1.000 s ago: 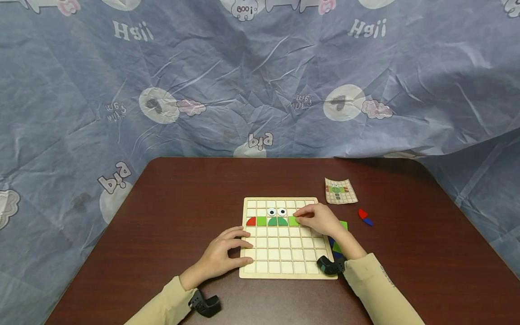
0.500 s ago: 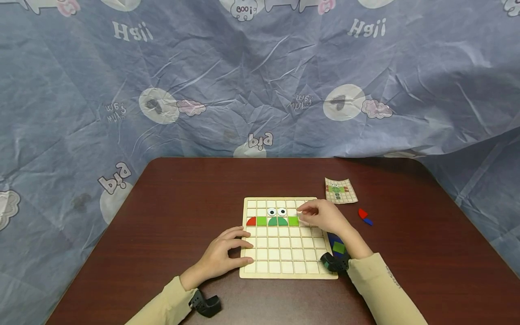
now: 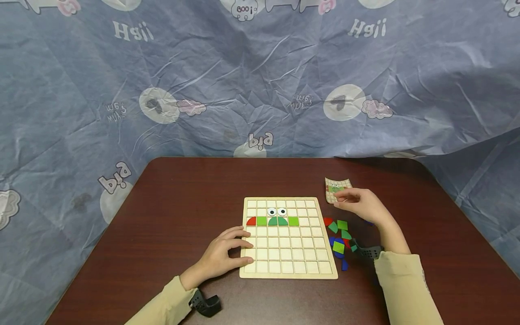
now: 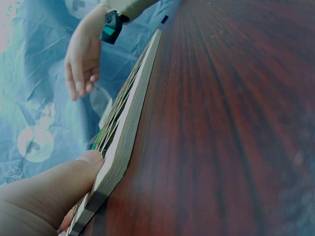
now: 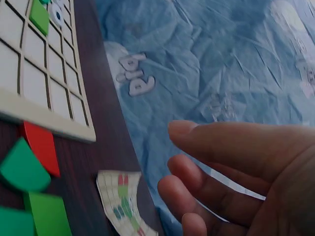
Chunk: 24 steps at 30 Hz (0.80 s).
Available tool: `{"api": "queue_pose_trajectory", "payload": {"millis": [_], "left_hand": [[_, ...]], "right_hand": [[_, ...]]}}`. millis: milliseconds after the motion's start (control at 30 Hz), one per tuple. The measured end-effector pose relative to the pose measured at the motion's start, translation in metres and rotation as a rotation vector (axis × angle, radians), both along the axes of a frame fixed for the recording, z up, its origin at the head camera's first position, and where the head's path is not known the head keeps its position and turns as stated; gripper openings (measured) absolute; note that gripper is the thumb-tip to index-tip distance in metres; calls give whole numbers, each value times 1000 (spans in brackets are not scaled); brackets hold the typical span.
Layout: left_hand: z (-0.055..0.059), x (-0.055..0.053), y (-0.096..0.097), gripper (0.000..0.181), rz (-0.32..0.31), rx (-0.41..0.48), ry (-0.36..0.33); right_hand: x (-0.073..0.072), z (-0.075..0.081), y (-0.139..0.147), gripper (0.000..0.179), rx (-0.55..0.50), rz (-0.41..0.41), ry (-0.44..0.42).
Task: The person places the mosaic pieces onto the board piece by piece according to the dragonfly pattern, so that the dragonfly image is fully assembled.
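A pale wooden grid board [image 3: 288, 276] lies on the table. One row holds a red quarter-round piece [image 3: 251, 221], light green squares [image 3: 293, 221] and two darker green quarter-rounds [image 3: 282, 221], with two eye pieces [image 3: 282, 211] just above. My left hand [image 3: 219, 253] rests on the board's left edge, fingers spread; the left wrist view has its thumb [image 4: 74, 179] on the top edge. Past the board's far right corner, my right hand [image 3: 361, 205] hovers, partly covering a small pattern card [image 3: 337, 183]. The right wrist view shows nothing between its thumb and fingers.
Along the board's right side lie loose pieces: a red one [image 5: 43, 147], a green quarter-round [image 5: 24, 167], light green squares [image 3: 342, 225] and blue pieces [image 3: 344, 264]. Some sit partly beneath the right wrist strap [image 3: 367, 252]. A patterned blue cloth [image 3: 252, 90] hangs behind the table.
My right hand has let go of the light green square in the row and moved right, off the board to over the card. The loose pieces are now uncovered. My left hand stays put.
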<state>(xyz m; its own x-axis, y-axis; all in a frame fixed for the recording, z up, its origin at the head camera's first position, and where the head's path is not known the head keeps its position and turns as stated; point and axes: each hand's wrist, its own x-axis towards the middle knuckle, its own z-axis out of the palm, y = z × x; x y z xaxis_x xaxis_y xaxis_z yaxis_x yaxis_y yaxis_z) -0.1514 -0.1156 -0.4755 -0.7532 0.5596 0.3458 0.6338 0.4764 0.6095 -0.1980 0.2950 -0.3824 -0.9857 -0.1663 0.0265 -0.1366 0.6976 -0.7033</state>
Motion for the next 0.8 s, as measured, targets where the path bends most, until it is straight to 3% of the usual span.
{"api": "queue_pose_trajectory", "payload": {"millis": [300, 800], "left_hand": [[0, 1, 0, 31, -2, -1, -4], [0, 1, 0, 31, -5, 2, -10]], "right_hand": [[4, -7, 35, 51, 13, -96, -38], [0, -37, 61, 52, 8, -197, -119]]}}
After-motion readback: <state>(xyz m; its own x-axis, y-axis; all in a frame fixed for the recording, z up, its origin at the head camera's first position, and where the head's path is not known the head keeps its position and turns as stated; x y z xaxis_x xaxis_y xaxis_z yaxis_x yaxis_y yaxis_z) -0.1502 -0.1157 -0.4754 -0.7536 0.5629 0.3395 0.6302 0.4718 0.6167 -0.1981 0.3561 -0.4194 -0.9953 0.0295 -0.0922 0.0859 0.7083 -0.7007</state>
